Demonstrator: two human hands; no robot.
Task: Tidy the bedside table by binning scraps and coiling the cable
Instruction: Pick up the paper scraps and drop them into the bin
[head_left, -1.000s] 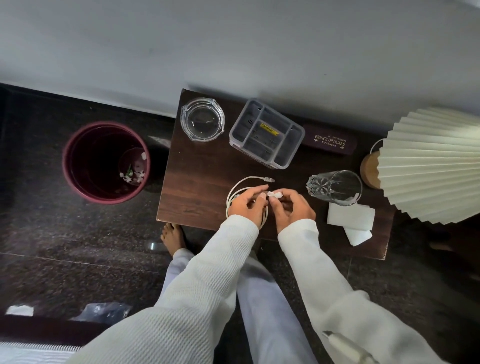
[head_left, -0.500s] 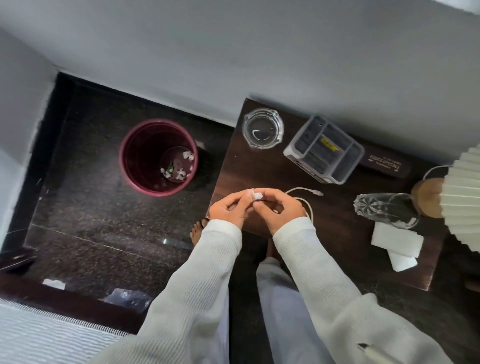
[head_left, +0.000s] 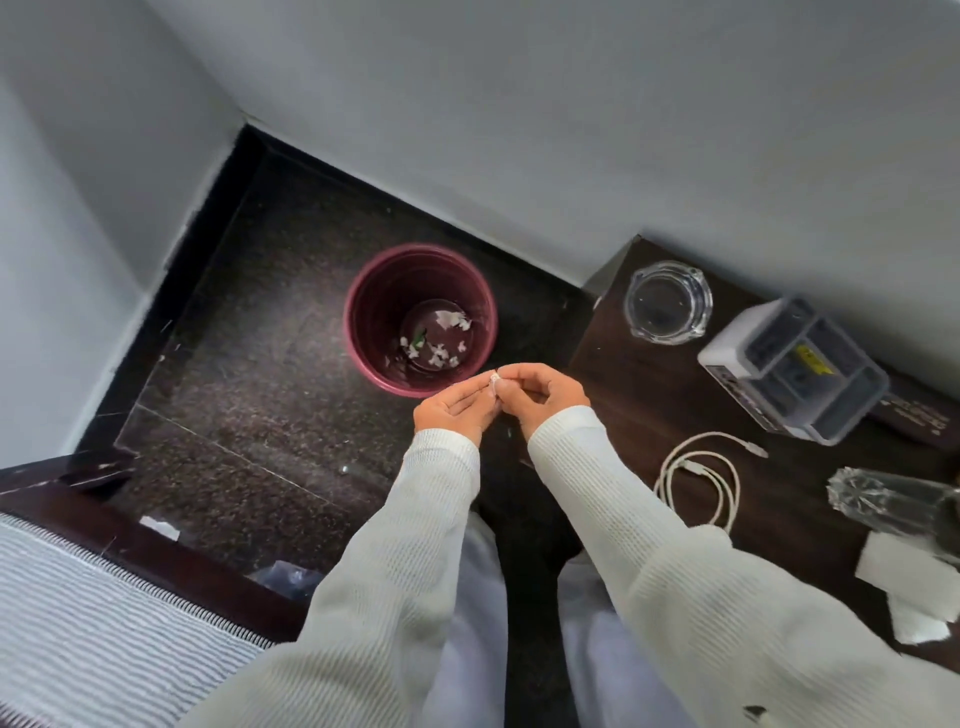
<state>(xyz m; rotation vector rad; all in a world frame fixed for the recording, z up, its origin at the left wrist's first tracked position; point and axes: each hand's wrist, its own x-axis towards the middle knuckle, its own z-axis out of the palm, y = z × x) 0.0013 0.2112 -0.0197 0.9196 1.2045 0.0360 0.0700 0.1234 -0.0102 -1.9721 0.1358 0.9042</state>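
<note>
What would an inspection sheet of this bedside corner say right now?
Surface: dark wooden bedside table, mostly bare near its front left edge.
Job's things: small white scrap pinched at the near rim of the maroon bin; scraps already inside.
Clutter: glass ashtray, grey organiser tray, cut-glass tumbler, white tissues.
Hands: left hand and right hand both grip the scrap.
Cables: white cable loosely coiled on the table.
Surroundings: dark speckled floor, grey walls, striped bedding.

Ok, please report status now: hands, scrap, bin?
Left hand and right hand pinching white scrap together, near bin rim. Cable coiled on table. Nothing in the way.
</note>
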